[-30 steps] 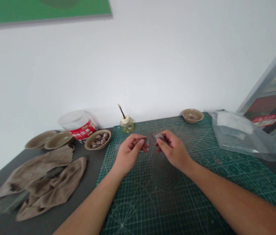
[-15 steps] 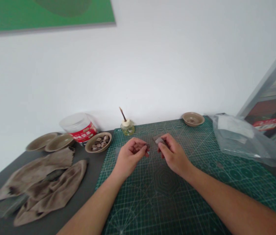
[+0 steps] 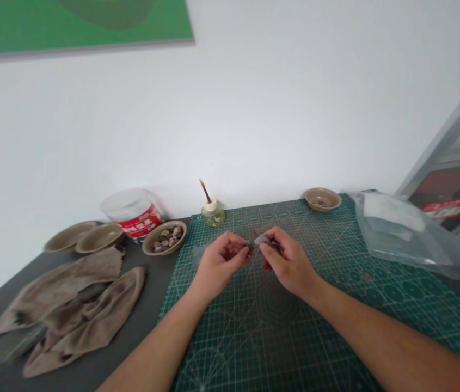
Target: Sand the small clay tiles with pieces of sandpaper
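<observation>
My left hand [image 3: 220, 263] is closed, pinching a small dark stone-like piece [image 3: 249, 245] between thumb and fingertips. Closed as well, my right hand [image 3: 290, 265] grips a small grey folded sheet [image 3: 261, 239], whose kind is too small to make out. The two held things are close together, with the fingers nearly meeting above the green cutting mat [image 3: 230, 337]. Left of my hands stands a brown bowl [image 3: 148, 247] of small stones [image 3: 168, 238]. A clear flat piece [image 3: 200, 255] lies on the mat beside my left hand.
A glass bottle [image 3: 213, 216] with a brush stands by the wall. Another brown bowl [image 3: 323, 200] is at the back right, near a plastic bag [image 3: 413, 234]. At left are two bowls [image 3: 70, 236], a red-labelled jar [image 3: 127, 209] and brown cloths [image 3: 99, 321].
My hands have come closer together, bringing the grey sheet up near the stone-like piece. My right hand has shifted slightly left and down. The surrounding things stay put.
</observation>
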Demonstrator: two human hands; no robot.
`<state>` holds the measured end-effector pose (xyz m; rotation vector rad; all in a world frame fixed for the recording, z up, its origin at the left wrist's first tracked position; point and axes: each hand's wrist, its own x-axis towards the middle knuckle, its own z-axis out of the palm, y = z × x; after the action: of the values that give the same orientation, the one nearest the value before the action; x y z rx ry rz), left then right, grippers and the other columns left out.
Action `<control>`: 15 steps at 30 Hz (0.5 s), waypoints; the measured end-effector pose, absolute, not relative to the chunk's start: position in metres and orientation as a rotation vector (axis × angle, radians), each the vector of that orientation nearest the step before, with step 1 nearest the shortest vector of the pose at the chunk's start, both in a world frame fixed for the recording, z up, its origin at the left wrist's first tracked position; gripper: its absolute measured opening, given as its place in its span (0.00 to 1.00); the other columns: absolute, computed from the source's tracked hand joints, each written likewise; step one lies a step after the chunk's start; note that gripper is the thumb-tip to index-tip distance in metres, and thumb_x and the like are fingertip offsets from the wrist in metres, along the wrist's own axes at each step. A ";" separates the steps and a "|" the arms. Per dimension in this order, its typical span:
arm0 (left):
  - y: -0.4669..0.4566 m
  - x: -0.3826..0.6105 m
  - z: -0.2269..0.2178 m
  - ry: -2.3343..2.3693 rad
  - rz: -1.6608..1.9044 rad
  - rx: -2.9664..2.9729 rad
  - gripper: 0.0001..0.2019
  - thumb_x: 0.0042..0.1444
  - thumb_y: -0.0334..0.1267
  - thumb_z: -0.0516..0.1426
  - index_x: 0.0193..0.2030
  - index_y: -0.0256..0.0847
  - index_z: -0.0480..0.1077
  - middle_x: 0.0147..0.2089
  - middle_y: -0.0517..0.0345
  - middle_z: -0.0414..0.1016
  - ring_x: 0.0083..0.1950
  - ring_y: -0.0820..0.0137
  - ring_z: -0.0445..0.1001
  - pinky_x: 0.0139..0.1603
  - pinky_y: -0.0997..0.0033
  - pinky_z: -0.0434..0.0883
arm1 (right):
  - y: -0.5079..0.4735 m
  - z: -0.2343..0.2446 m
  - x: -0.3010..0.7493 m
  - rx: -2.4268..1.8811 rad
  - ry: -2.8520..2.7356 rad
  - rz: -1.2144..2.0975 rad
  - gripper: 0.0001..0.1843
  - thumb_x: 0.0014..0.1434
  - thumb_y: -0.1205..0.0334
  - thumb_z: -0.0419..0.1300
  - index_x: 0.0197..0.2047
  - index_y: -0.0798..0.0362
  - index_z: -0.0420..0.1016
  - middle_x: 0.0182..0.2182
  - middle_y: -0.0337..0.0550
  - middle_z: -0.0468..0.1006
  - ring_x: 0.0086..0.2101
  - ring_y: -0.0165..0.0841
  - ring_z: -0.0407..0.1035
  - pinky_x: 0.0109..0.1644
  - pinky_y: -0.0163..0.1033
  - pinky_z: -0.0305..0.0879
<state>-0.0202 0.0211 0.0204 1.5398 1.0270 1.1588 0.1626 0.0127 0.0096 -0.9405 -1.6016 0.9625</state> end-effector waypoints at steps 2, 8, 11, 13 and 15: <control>0.021 -0.020 0.020 1.026 1.153 1.548 0.09 0.55 0.40 0.63 0.36 0.39 0.68 0.28 0.59 0.76 0.30 0.70 0.76 0.33 0.71 0.71 | 0.013 0.010 0.163 -0.941 -1.605 0.961 0.05 0.66 0.59 0.54 0.41 0.50 0.68 0.27 0.35 0.73 0.24 0.28 0.71 0.28 0.34 0.66; 0.021 -0.020 0.018 1.011 1.146 1.554 0.09 0.56 0.40 0.63 0.36 0.39 0.68 0.28 0.60 0.75 0.30 0.71 0.75 0.33 0.72 0.71 | 0.012 0.010 0.163 -0.965 -1.623 0.956 0.05 0.66 0.59 0.54 0.40 0.50 0.68 0.27 0.35 0.72 0.24 0.28 0.71 0.28 0.33 0.65; 0.021 -0.020 0.018 1.020 1.142 1.567 0.09 0.56 0.40 0.63 0.37 0.39 0.68 0.29 0.59 0.76 0.30 0.71 0.75 0.32 0.73 0.70 | 0.011 0.011 0.163 -0.966 -1.625 0.954 0.05 0.66 0.59 0.54 0.40 0.50 0.68 0.27 0.35 0.72 0.24 0.28 0.71 0.28 0.33 0.65; 0.021 -0.021 0.018 1.024 1.137 1.575 0.09 0.56 0.39 0.63 0.37 0.39 0.68 0.29 0.59 0.76 0.30 0.71 0.75 0.33 0.73 0.71 | 0.012 0.011 0.163 -0.971 -1.629 0.949 0.05 0.66 0.59 0.54 0.40 0.50 0.68 0.27 0.35 0.72 0.24 0.28 0.71 0.28 0.34 0.65; 0.021 -0.021 0.018 1.022 1.134 1.577 0.09 0.56 0.39 0.63 0.37 0.39 0.68 0.30 0.59 0.76 0.30 0.71 0.75 0.33 0.72 0.71 | 0.012 0.011 0.163 -0.976 -1.633 0.944 0.05 0.66 0.59 0.54 0.40 0.50 0.68 0.26 0.35 0.72 0.24 0.28 0.71 0.29 0.34 0.65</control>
<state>-0.0209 0.0208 0.0181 1.5770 1.0224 1.1335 0.1630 0.0120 0.0105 -0.9758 -1.6334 0.9441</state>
